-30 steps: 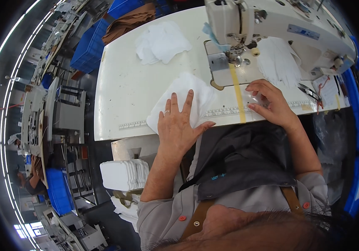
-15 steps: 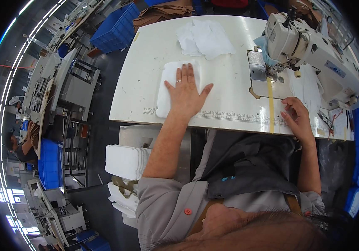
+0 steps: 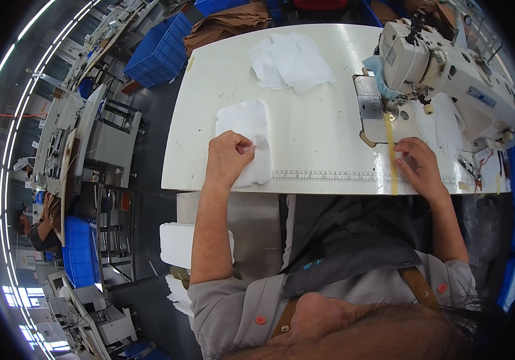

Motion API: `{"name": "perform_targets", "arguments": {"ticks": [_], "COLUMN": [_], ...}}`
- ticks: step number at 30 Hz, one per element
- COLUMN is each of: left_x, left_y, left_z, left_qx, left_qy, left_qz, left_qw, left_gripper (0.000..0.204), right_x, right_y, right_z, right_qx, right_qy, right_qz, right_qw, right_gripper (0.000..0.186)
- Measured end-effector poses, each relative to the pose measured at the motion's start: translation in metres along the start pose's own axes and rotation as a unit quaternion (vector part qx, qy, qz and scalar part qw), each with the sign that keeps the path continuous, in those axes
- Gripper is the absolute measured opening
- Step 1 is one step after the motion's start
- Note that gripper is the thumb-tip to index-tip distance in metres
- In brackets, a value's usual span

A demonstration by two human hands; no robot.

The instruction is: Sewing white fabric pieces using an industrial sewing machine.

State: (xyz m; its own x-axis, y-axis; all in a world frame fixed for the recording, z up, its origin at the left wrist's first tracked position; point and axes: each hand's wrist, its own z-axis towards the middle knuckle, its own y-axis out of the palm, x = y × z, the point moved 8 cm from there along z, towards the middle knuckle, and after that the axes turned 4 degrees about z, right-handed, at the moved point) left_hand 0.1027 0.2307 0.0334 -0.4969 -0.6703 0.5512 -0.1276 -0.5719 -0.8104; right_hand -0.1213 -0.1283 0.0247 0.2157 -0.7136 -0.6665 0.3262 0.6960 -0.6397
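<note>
A stack of white fabric pieces [image 3: 242, 114] with rounded corners lies on the left part of the white sewing table [image 3: 311, 132]. My left hand [image 3: 229, 157] is over its near half, thumb and fingertips pinched on the top white fabric piece, which puckers beside them. At the right, my right hand [image 3: 419, 167] rests by the table's near edge, close to a yellow tape strip [image 3: 390, 153]. Its fingers are loosely curled, with the thumb apart, and I see nothing held in them. Beyond that hand stands a white sewing machine [image 3: 443, 78] with a metal needle plate [image 3: 370, 105].
Loose white fabric pieces [image 3: 290, 60] lie at the far middle. Thread snips [image 3: 468, 170] sit at the right. A printed ruler [image 3: 329, 176] runs along the near edge. More white pieces [image 3: 179, 245] are stacked below the table's left. Blue crates [image 3: 158, 51] and brown material [image 3: 227, 25] stand behind.
My left hand has gone from lying flat and spread on the white stack to pinching its top piece, nearer me. My right hand stays near the table edge. The view has shifted slightly.
</note>
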Motion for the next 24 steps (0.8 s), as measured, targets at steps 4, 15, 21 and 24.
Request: {"name": "perform_targets", "arguments": {"ticks": [4, 15, 21, 24], "left_x": [0.000, 0.006, -0.001, -0.021], "left_y": [0.000, -0.001, 0.002, -0.006], "left_z": [0.006, -0.001, 0.005, -0.001], "left_qx": [-0.001, 0.036, -0.018, -0.005], "left_qy": [-0.014, 0.024, -0.021, -0.080], "left_qz": [0.077, 0.023, 0.091, 0.026], "left_qw": [0.997, 0.999, 0.995, 0.996], "left_gripper": [0.008, 0.011, 0.015, 0.015], "right_x": [-0.064, -0.121, -0.118, -0.116], "right_y": [0.056, 0.190, 0.236, 0.239], "right_z": [0.029, 0.121, 0.132, 0.133], "right_qx": [-0.107, -0.164, -0.143, -0.150], "right_qy": [-0.122, -0.246, -0.226, -0.202], "right_qz": [-0.029, 0.024, -0.016, -0.020], "right_qw": [0.986, 0.955, 0.963, 0.968], "right_gripper": [0.033, 0.084, 0.102, 0.108]}}
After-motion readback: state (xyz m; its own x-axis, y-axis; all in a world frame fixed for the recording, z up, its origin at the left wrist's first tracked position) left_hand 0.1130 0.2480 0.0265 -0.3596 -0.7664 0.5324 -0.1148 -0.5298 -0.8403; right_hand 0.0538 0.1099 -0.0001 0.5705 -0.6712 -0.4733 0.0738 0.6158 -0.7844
